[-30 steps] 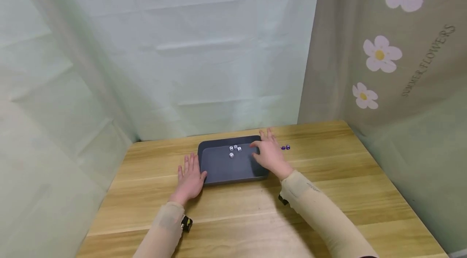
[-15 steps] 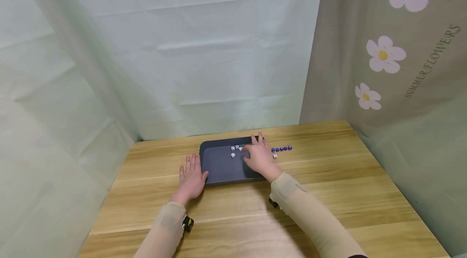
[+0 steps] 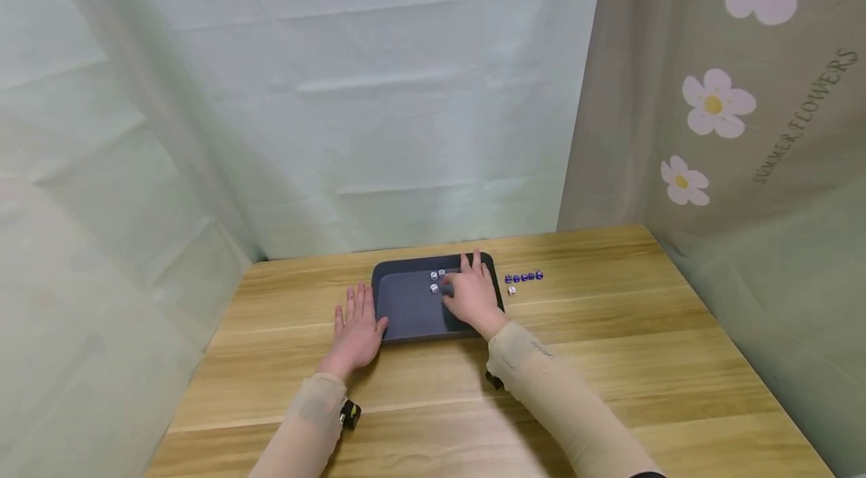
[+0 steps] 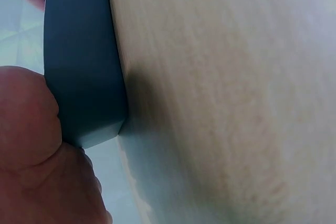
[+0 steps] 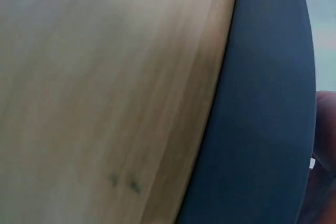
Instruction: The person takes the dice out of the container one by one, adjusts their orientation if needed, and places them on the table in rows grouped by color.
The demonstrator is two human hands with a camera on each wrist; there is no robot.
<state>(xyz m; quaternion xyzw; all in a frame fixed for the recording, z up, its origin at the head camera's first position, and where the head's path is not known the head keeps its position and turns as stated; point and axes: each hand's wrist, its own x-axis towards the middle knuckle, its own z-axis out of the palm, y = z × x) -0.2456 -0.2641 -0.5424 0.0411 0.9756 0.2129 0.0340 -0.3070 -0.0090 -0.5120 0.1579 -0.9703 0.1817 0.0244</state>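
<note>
A dark grey rectangular tray point(image 3: 413, 313) sits on the table. My left hand point(image 3: 355, 335) lies against its left side with straight fingers, the thumb at the near left corner. In the left wrist view that hand touches the tray wall point(image 4: 84, 66). My right hand point(image 3: 473, 297) reaches over the tray's right part, thumb and forefinger curled together around a white die that they mostly hide. A white speck of the die point(image 5: 312, 163) shows by the fingers in the right wrist view. Several white dice point(image 3: 434, 288) lie in the tray, just left of those fingertips.
Right of the tray, several dark blue dice point(image 3: 524, 277) form a row on the wooden table point(image 3: 609, 343). One white die point(image 3: 512, 291) lies just in front of the row's left end. Pale curtains point(image 3: 406, 125) hang behind and beside the table.
My right hand has moved left over the tray, to the rightmost white die there. The blue row and the white die before it have come into full view. My left hand stays at the tray's side.
</note>
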